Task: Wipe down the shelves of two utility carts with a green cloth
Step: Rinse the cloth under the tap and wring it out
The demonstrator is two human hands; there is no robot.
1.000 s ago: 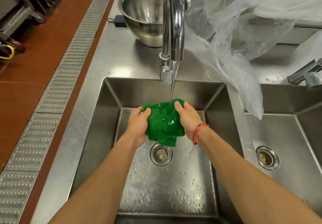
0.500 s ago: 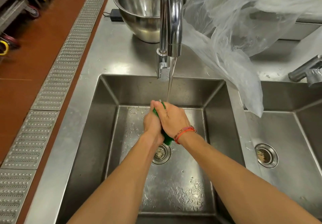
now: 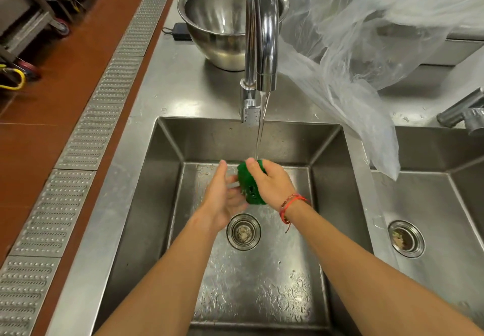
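Right now both forearms reach forward over the sink basin (image 3: pixel 162 178) and converge beneath the faucet (image 3: pixel 263 34). The right hand (image 3: pixel 272 185) is clenched around the green cloth (image 3: pixel 248 187), which is bunched into a tight wad. The thumb lies along the wad's top, the back of the hand faces up, and the wrist, wearing a red string bracelet (image 3: pixel 290 204), angles in from the right. The cloth is held above the wet basin floor, just beyond the drain (image 3: pixel 243 231). A thin stream of water (image 3: pixel 260 131) from the spout lands on its upper edge by the thumb.

The left hand (image 3: pixel 222 199) is released and holds nothing. Its palm is turned toward the cloth, the fingers are straight and loosely spread, and the thumb points up and away. Its fingertips lie just beside the wad; whether they touch it cannot be told.

Behind the faucet a steel bowl (image 3: pixel 222 21) stands on the counter. A clear plastic sheet (image 3: pixel 353 47) drapes down over the divider toward a second basin (image 3: pixel 445 199).
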